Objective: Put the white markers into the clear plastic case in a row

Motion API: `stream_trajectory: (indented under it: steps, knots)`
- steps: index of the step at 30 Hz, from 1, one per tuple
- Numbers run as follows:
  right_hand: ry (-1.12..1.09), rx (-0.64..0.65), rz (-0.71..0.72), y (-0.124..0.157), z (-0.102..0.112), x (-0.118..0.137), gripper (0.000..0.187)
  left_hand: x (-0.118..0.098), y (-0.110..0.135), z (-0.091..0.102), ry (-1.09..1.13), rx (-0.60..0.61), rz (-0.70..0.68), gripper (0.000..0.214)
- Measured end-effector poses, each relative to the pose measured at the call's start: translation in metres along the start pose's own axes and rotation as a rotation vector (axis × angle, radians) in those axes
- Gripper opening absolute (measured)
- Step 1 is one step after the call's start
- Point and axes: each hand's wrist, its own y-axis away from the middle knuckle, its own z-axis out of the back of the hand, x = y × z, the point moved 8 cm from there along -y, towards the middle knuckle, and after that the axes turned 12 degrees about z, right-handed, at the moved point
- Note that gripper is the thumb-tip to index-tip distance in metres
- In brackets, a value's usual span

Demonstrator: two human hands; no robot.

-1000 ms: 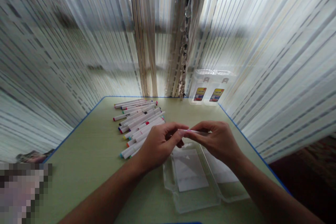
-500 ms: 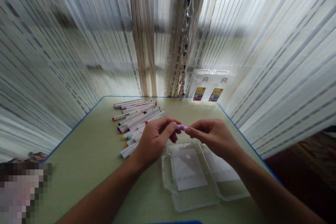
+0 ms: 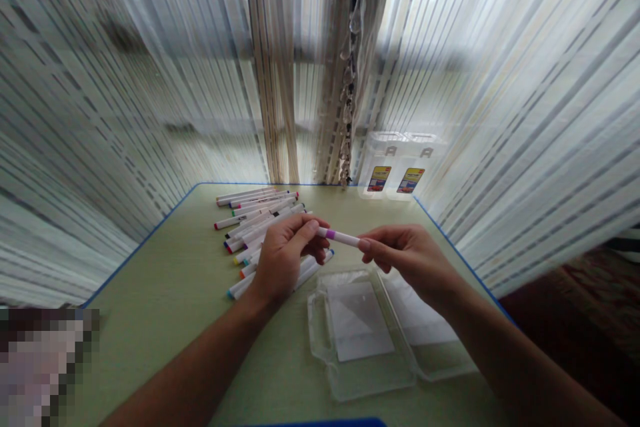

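Note:
Between my two hands is a white marker (image 3: 345,239) with a purple band near its left end. My left hand (image 3: 295,247) pinches that banded end, and my right hand (image 3: 395,247) grips the other end with thumb and fingers. Both hands are above the table. Behind and below my left hand lies a loose pile of white markers (image 3: 260,223) with coloured ends; some are hidden by the hand. Below my hands an open clear plastic case (image 3: 373,380) rests on the table, a white paper sheet (image 3: 360,323) in its left half.
Two clear plastic cases (image 3: 395,153) with yellow and blue labels stand at the far right corner of the green table (image 3: 165,267). String curtains (image 3: 150,67) hang close around its back and sides. A beaded strand (image 3: 349,93) hangs at the back middle.
My left hand has shifted slightly left and my right hand slightly right, so more of the marker's white barrel shows between them. More of the pile shows below my left hand.

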Motion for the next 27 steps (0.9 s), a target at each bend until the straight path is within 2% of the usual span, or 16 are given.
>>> stream_trajectory:
  steps: [12,27]
  knots:
    - [-0.169,-0.012,0.034,0.0002,0.0009,0.0003,0.029,-0.0001,-0.0031,0.0089,0.148,-0.083,0.048,0.019]
    - [-0.423,-0.046,0.024,0.0014,-0.0028,0.0079,0.027,0.0003,-0.0038,0.0098,0.198,-0.085,0.075,0.018]
